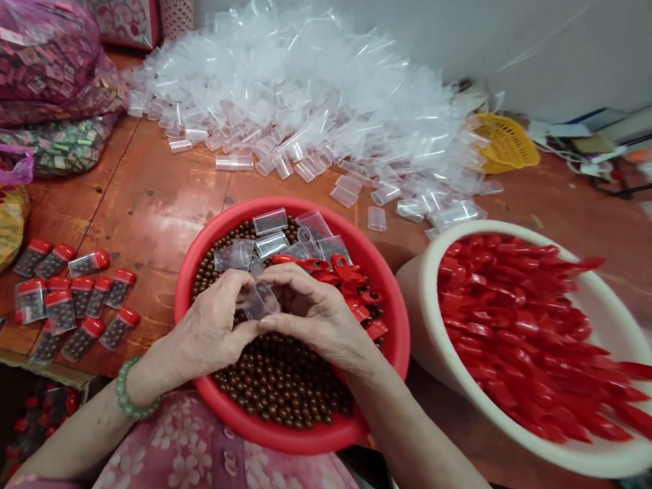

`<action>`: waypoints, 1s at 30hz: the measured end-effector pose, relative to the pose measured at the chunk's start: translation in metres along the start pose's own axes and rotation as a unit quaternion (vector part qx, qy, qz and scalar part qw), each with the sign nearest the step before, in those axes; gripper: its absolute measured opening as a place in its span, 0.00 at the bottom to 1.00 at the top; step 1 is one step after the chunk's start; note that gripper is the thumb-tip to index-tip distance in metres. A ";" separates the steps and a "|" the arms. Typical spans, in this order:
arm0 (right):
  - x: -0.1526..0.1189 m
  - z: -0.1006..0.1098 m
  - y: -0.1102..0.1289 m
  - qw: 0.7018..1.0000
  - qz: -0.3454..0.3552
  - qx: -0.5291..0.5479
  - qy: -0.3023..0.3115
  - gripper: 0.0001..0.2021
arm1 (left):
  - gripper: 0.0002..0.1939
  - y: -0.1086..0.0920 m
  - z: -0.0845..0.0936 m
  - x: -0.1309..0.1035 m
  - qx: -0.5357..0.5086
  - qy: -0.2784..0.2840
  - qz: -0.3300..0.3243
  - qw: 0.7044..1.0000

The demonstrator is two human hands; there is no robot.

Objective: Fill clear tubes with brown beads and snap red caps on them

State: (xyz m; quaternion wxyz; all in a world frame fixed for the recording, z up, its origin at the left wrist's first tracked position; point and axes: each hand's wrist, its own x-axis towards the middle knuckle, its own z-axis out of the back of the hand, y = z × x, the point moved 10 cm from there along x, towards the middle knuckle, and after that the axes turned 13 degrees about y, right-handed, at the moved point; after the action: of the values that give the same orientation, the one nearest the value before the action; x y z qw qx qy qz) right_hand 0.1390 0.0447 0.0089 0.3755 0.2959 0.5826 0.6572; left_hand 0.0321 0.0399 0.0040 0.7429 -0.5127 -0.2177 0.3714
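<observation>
A: What've we got in our hands there, and where do we grab it?

B: Looks like a clear tube (263, 303), pinched between the curled fingers of our left hand (211, 329) and right hand (319, 317), just over the red basin (399, 336). We'd guess it's featherlight, stiffish and kinda slippery, so we'd hold the side walls gently; thin plastic might crack.

A: And the stuff underneath?

B: Glossy round brown beads (283, 383), and we'd bet they roll everywhere. Shiny red bits (351, 274) too, plus smooth, pointy red pieces (526, 325) heaped in the white tub (420, 300) alongside.
</observation>
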 end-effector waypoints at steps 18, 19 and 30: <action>-0.010 -0.019 0.006 0.990 0.011 -0.128 -0.057 0.26 | 0.22 0.013 0.003 -0.009 -0.169 -0.043 0.068 0.982; -0.013 -0.021 0.016 0.974 0.027 -0.207 -0.085 0.25 | 0.23 0.015 0.001 -0.010 -0.185 -0.067 0.079 0.977; -0.022 -0.045 0.022 0.845 0.022 -0.532 0.045 0.15 | 0.27 0.001 -0.007 -0.024 -0.092 -0.051 0.077 0.992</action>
State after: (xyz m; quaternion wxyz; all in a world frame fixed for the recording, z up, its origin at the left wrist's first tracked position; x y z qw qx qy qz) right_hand 0.1105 0.0012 0.0251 0.4341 0.0340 0.1534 0.8870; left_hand 0.0211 0.0173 0.0018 0.6498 -0.5746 -0.2485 0.4311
